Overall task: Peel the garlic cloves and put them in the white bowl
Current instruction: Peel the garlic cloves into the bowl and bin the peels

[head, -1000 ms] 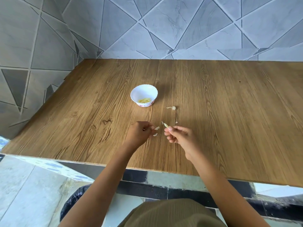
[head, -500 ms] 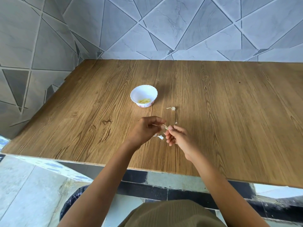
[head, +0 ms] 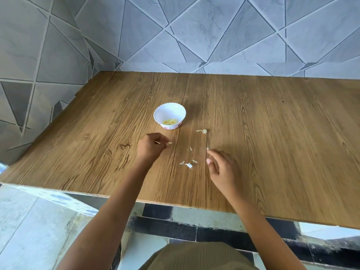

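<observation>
A small white bowl [head: 169, 118] with a scalloped rim stands on the wooden table [head: 272, 133], and several peeled yellowish cloves lie in its bottom. My left hand [head: 151, 148] hovers just below the bowl and pinches a pale garlic clove [head: 169, 143] at its fingertips. My right hand [head: 221, 166] hangs over the table to the right with its fingers loosely spread and nothing in them. Between the hands lie several bits of white garlic skin [head: 188, 164]. A larger scrap of skin [head: 202, 131] lies right of the bowl.
The table runs into a corner of grey tiled walls [head: 194, 36] at the back and left. Its front edge [head: 175, 200] crosses just under my forearms, with a tiled floor below. Bare wood stretches to the right.
My hands were together, peeling a clove. They have parted: the left one carries the clove up toward the bowl, the right one has let go and opened. More skin bits lie on the table.
</observation>
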`<state>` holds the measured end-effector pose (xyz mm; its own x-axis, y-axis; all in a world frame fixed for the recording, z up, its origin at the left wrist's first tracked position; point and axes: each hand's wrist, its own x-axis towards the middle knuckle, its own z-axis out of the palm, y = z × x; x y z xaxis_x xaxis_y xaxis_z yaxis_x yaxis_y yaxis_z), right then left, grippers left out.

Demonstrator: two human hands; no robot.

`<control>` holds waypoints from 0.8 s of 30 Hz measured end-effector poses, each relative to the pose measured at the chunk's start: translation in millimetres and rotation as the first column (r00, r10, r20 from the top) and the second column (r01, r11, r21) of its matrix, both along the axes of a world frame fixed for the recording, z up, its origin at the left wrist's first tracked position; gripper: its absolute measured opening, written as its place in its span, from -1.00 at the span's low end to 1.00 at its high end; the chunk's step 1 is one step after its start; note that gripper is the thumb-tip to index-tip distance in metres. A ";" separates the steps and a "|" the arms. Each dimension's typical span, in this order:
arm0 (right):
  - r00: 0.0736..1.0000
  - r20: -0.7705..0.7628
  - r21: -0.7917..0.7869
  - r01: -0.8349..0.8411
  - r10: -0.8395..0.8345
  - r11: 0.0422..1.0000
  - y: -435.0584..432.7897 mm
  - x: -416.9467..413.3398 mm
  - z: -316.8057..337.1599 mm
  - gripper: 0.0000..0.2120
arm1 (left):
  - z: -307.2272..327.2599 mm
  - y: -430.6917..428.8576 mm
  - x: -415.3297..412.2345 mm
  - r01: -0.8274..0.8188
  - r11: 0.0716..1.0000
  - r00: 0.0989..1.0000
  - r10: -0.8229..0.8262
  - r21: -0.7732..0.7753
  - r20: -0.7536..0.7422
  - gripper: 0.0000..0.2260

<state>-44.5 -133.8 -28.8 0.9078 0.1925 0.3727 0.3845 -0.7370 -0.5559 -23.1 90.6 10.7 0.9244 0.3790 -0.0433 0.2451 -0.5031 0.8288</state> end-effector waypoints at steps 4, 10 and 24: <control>0.988 -0.150 -0.219 -0.006 -0.028 0.976 -8.2 2.0 -9.3 -0.59 | -8.2 11.0 6.5 -0.066 0.993 0.997 0.069 0.094 -0.031 -0.89; 0.986 -0.161 -0.250 -0.010 -0.031 0.968 -9.8 1.0 -10.9 -0.57 | -8.4 5.1 1.5 0.028 0.957 0.999 -0.017 0.290 -0.042 -0.86; 0.986 -0.164 -0.142 -0.001 -0.022 0.990 -7.9 0.9 -15.2 -0.59 | 0.7 -65.9 -20.9 0.452 0.832 0.892 -0.417 0.322 -0.176 -0.82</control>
